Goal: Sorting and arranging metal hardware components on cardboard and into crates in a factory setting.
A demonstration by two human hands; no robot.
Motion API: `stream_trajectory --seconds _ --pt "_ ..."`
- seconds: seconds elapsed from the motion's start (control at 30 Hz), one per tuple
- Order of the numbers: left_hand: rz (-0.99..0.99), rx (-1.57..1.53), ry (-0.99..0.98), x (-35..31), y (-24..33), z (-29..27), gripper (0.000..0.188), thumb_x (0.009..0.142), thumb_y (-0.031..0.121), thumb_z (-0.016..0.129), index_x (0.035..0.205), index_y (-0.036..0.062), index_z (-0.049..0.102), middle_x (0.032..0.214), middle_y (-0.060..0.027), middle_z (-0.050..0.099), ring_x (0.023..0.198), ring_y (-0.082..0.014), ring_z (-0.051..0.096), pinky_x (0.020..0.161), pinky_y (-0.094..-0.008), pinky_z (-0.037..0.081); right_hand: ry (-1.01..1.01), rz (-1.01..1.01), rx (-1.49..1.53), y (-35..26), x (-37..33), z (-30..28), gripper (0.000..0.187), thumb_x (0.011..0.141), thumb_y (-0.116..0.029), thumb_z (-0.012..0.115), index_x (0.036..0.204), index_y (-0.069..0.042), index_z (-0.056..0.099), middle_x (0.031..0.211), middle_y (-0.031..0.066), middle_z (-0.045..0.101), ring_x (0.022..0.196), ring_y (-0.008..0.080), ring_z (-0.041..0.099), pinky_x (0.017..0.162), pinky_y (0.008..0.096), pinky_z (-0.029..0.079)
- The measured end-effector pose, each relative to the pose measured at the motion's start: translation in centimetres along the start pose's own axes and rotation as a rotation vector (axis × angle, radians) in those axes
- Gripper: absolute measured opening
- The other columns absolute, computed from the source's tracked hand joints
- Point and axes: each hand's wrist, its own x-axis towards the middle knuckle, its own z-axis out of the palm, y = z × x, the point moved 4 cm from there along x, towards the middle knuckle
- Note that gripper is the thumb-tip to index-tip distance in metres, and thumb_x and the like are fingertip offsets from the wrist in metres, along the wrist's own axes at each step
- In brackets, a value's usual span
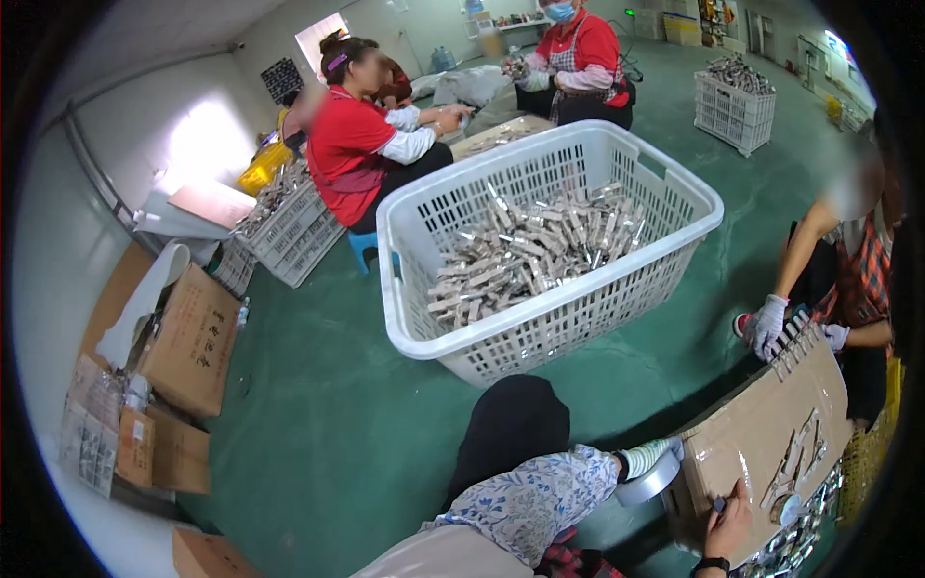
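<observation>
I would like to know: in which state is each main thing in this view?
Large white basket: upright, open-topped, partly filled.
Metal parts: loosely heaped inside it.
Far white crate: heaped above its rim.
Blue stool: occupied.
Brown cardboard: metal pieces lying on it.
Left hand: striped covering, beside a grey roll; grip unclear.
Right hand: bare, pinching a small dark piece.

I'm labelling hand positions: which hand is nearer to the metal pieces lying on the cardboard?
Right. The right hand is just left of the metal pieces; the left hand is farther left, by the cardboard's left edge.
</observation>
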Motion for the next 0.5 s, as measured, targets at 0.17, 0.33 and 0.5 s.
stream_trajectory --seconds 0.17,0.33,0.5 --pt "0.019 -0.023 -0.045 -0.3 1.2 1.2 0.028 0.092 0.032 0.041 0.08 0.0131 0.057 0.068 -0.0015 0.057 0.062 -0.0155 0.052 0.063 -0.0314 0.043 -0.047 0.044 -0.031 1.5 -1.1 0.8 0.031 0.075 -0.003 0.057 0.106 0.002 0.055 0.136 0.0157 0.05 0.102 0.0363 0.057 0.082 0.0411 0.046" --pt "0.04 -0.083 -0.039 0.6 -0.2 -0.2 0.035 0.096 0.036 0.038 0.08 0.0123 0.057 0.068 -0.0001 0.058 0.059 -0.0145 0.054 0.058 -0.0307 0.045 -0.085 0.064 -0.02 0.3 -0.3 0.6 0.024 0.078 -0.005 0.055 0.101 0.001 0.055 0.137 0.014 0.049 0.103 0.0355 0.057 0.082 0.0404 0.046" --pt "0.121 -0.012 -0.061 1.1 0.3 0.7 0.032 0.095 0.03 0.037 0.08 0.0113 0.059 0.073 -0.0009 0.058 0.067 -0.0148 0.054 0.068 -0.031 0.044 -0.139 0.134 -0.046 0.9 -0.7 0.2 0.021 0.079 -0.005 0.055 0.099 0.0 0.055 0.137 0.0121 0.05 0.102 0.0346 0.057 0.082 0.0396 0.046"
